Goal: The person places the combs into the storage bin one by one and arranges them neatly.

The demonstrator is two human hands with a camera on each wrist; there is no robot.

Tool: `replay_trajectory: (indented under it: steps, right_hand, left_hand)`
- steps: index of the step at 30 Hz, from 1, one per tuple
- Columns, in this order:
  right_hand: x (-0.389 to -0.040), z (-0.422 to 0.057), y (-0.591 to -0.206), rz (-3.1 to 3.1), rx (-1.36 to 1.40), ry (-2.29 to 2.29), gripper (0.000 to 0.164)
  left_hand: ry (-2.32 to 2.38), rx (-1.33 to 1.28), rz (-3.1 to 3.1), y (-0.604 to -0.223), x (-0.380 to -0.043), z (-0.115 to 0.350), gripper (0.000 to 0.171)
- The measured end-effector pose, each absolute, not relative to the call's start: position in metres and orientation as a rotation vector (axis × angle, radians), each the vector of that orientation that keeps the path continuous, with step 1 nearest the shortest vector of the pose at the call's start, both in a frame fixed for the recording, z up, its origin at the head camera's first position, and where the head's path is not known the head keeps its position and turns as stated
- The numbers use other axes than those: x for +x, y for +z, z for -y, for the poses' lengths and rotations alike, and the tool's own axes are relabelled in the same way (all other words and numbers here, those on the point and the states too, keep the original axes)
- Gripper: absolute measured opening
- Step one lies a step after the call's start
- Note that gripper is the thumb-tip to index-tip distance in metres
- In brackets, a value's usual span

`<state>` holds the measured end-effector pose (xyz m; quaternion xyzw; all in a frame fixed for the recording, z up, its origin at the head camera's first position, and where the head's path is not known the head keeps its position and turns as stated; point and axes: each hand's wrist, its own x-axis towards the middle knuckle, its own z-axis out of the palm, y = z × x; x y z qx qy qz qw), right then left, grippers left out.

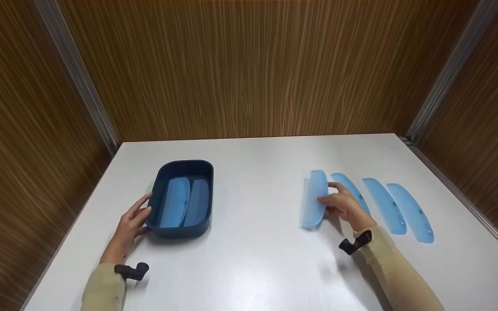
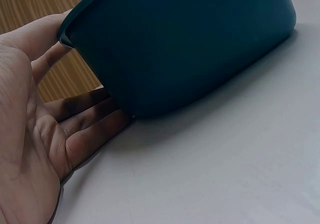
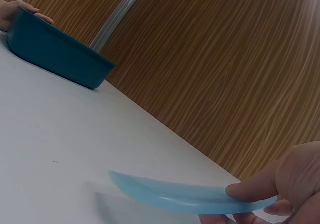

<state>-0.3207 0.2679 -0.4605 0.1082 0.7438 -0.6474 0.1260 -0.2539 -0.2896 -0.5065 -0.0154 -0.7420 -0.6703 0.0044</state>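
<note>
A dark blue-teal plastic bin stands on the left of the table, with two light-blue plastic pieces lying inside. Against its left side rests my left hand, its fairly straight fingers touching the rim and lower wall. My right hand pinches a translucent light-blue, half-moon-shaped plastic piece by its right edge, raised a little above the table; the right wrist view shows this curved piece edge-on, with the thumb on top and fingers below.
To the right of my right hand lie three similar blue pieces on the white table: one partly behind the hand, a middle one, and a far-right one. Wood-grain panels stand around the back and sides.
</note>
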Motion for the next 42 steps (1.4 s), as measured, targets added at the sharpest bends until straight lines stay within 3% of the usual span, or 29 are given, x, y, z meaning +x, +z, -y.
replay_trajectory:
  steps: [42]
  right_hand:
    - [-0.314, -0.2, -0.449, -1.968, 0.162, -1.975, 0.071]
  left_hand:
    - [-2.127, -0.048, 2.3, -0.507, -0.252, 0.291, 0.055]
